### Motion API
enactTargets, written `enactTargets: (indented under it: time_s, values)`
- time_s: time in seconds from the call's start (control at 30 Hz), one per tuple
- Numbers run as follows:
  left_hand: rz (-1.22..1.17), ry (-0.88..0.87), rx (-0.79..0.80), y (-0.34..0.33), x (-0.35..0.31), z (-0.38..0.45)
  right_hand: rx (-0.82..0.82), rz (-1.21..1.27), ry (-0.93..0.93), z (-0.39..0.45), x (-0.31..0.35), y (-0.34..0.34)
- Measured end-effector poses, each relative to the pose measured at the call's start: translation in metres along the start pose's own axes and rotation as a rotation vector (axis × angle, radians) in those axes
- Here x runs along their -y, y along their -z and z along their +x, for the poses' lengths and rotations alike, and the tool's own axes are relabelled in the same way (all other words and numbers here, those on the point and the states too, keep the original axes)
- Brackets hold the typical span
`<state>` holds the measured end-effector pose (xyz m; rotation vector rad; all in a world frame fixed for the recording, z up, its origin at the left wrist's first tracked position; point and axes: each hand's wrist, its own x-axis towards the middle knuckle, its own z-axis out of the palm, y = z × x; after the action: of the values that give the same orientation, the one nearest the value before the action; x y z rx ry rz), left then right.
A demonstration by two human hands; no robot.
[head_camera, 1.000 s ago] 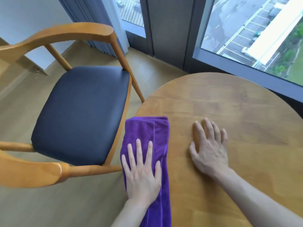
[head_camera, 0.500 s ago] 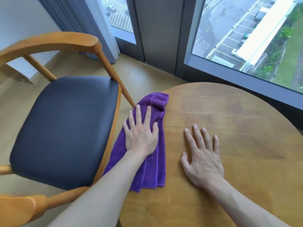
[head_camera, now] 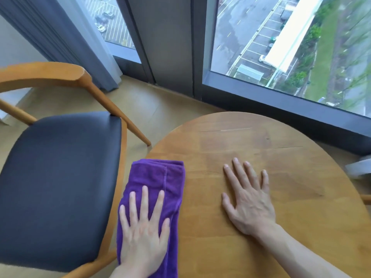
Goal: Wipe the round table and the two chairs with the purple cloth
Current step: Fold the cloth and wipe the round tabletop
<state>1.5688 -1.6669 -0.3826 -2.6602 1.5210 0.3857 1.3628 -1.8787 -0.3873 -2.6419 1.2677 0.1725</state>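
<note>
The folded purple cloth (head_camera: 158, 183) lies along the left edge of the round wooden table (head_camera: 251, 141). My left hand (head_camera: 143, 229) presses flat on the cloth's near half, fingers straight and spread. My right hand (head_camera: 247, 199) rests flat on the bare tabletop to the right of the cloth, fingers straight, holding nothing. A wooden armchair (head_camera: 60, 177) with a dark padded seat stands close against the table's left side. A small piece of wood (head_camera: 366, 198) shows at the right edge past the table; what it belongs to cannot be told.
Large floor-to-ceiling windows (head_camera: 281, 47) run behind the table, with a dark frame post (head_camera: 164, 47) between panes. A grey curtain (head_camera: 50, 37) hangs at the back left. Light wooden floor (head_camera: 160, 109) shows between chair and window. A grey object (head_camera: 359, 167) sits at the right edge.
My left hand has slid the cloth back toward me along the table's left edge, after pushing it away half a second earlier. My right hand has stayed flat in place.
</note>
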Motion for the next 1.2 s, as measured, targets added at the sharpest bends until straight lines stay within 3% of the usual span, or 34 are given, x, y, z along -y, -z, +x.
enactTargets:
  time_s: [0.13,0.27,0.6,0.73,0.93,1.1,1.2]
  values:
    - [-0.036,-0.063,-0.027,0.022,-0.008,0.102,0.0,-0.008,-0.004,0.001,-0.003,0.0]
    - [-0.09,0.024,-0.052,0.027,-0.047,0.175,-0.026,0.012,-0.007,0.004,-0.005,-0.002]
    - [-0.028,-0.148,-0.065,-0.004,-0.063,0.044,-0.03,0.054,-0.02,0.001,0.0,0.004]
    - [-0.005,-0.178,-0.061,0.011,-0.075,0.097,-0.057,0.091,-0.023,0.001,0.001,0.006]
    - [-0.056,-0.073,-0.083,0.027,-0.146,0.202,-0.121,0.145,-0.025,0.003,-0.003,-0.003]
    - [-0.09,-0.321,-0.003,0.032,-0.135,0.159,-0.192,0.332,-0.049,-0.002,-0.005,0.003]
    - [-0.434,-0.424,0.097,0.054,-0.114,0.141,-0.319,0.469,-0.083,-0.003,-0.004,0.012]
